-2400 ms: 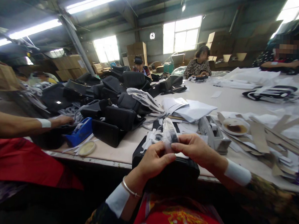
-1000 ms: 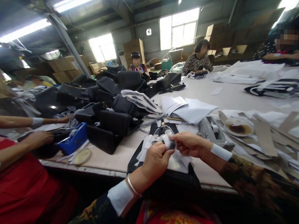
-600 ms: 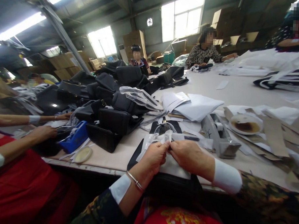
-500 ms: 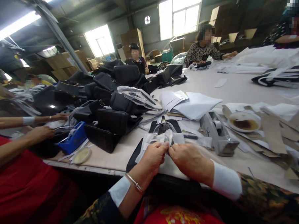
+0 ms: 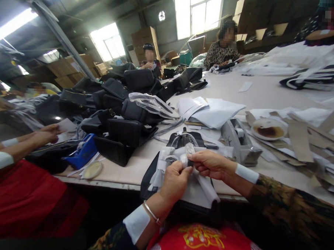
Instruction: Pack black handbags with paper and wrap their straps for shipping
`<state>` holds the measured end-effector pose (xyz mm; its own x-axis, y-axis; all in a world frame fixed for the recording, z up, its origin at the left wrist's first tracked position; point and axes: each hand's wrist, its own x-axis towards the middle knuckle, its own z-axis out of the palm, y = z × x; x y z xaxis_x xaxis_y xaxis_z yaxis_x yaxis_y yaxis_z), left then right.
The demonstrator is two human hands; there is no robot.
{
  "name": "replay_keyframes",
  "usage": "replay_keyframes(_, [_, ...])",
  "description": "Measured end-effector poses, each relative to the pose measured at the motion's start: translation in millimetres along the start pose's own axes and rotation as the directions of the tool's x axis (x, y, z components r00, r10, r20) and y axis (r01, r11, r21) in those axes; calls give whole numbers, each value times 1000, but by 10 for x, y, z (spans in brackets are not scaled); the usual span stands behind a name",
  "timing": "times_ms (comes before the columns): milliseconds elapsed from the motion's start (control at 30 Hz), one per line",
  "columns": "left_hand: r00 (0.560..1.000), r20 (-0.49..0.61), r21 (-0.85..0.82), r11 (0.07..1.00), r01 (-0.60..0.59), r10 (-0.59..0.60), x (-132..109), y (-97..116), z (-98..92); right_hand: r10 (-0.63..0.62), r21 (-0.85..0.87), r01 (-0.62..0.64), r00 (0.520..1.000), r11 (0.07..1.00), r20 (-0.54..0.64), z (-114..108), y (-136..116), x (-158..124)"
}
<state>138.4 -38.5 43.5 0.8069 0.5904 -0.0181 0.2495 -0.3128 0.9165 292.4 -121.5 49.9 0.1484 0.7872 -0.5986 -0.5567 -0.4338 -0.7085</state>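
A black bag [image 5: 148, 174] lies in front of me at the table's edge, with white wrapping paper [image 5: 200, 191] over it. My left hand [image 5: 175, 180] is closed at the crumpled wrap on the bag's strap, thumb and fingers pinched. Close beside it on the right, my right hand [image 5: 211, 164] pinches the clear crumpled plastic wrap [image 5: 190, 150]. The fingertips of both hands nearly meet. Just beyond them, the bag's looped handle [image 5: 184, 135] stands up. What exactly lies between the left fingertips is too small to tell.
Black bags [image 5: 123, 134] are piled at the left, beside a blue tape dispenser [image 5: 84, 152] and a round dish [image 5: 92, 169]. A grey tape dispenser [image 5: 239, 143], white papers [image 5: 220, 110], a brown-stained bowl [image 5: 268, 129] and cardboard strips lie right. A co-worker's hands [image 5: 46, 134] hold paper at far left.
My right hand has turned and now pinches the plastic higher up. The white paper's right side shows as a roll. At left, the co-worker's hands have moved back, with white paper in them.
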Motion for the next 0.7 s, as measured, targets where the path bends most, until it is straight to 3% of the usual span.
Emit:
replay_keyframes(67, [986,83,-61,987,148,-143,-21,27,2,-84,13,85,996,996,-36,17,71,-11])
replay_keyframes(100, [959,150,-117,958,261,-242,-29,49,-3,-136,-4,136,989,991,-54,22,105,-28])
replay_keyframes(167, [855,321,-248,836,490,-407,-42,103,-18,-250,-82,245,966,966,-69,31,169,-79])
replay_keyframes(233, [765,470,-365,692,623,-440,-59,156,-25,-368,-185,354,928,917,-50,42,242,-136])
replay_keyframes(267, [748,512,-416,640,646,-422,-71,178,-19,-416,-237,397,909,887,-34,48,288,-160])
replay_keyframes(367, [765,498,-498,588,637,-408,-122,211,45,-538,-449,478,843,755,-7,53,467,-212])
replay_keyframes(467, [777,435,-474,618,627,-455,-182,200,138,-707,-758,495,704,424,64,17,657,-283])
replay_keyframes(533, [791,389,-448,654,610,-472,-215,168,184,-761,-858,475,624,193,174,-28,743,-372])
replay_keyframes(567, [802,364,-435,675,596,-473,-228,145,201,-772,-875,466,601,129,206,-53,769,-427])
replay_keyframes(633, [827,311,-409,720,561,-468,-251,85,228,-797,-901,414,584,127,156,-101,794,-537])
replay_keyframes(700, [856,261,-384,765,517,-447,-277,9,260,-788,-923,303,616,236,0,-136,806,-619])
